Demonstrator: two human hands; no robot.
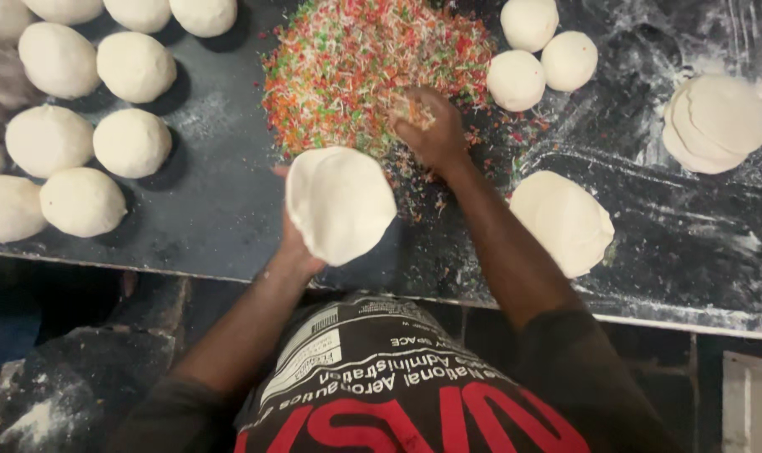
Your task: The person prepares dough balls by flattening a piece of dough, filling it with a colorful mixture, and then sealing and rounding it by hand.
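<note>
Beside the heap of shredded filling (pixel 372 63), red, green and white on the dark worktop (pixel 205 210), I had both hands at work. My left hand (pixel 293 243) held a flattened dough disc (pixel 340 204) just off the near edge of the heap, cupped from underneath; the disc hid most of its fingers, so I could not tell how they were set, only that they supported it. My right hand (pixel 427 126) sat on the near side of the heap, fingers curled together and pinching a small clump of the shreds.

As I judged it, doing this well meant keeping the disc level and low, close to the heap, so that the clump travelled a short way and dropped on the middle rather than the rim. A modest pinch looked wiser than a big one, since strands were already scattered loose on the worktop toward me.

Left of the heap lay rows of dough balls (pixel 133 67). Right of it were three more balls (pixel 516 80), a second flattened disc (pixel 563 220) nearer me, and farther right a stack of flattened discs (pixel 715 122) on floured worktop.
</note>
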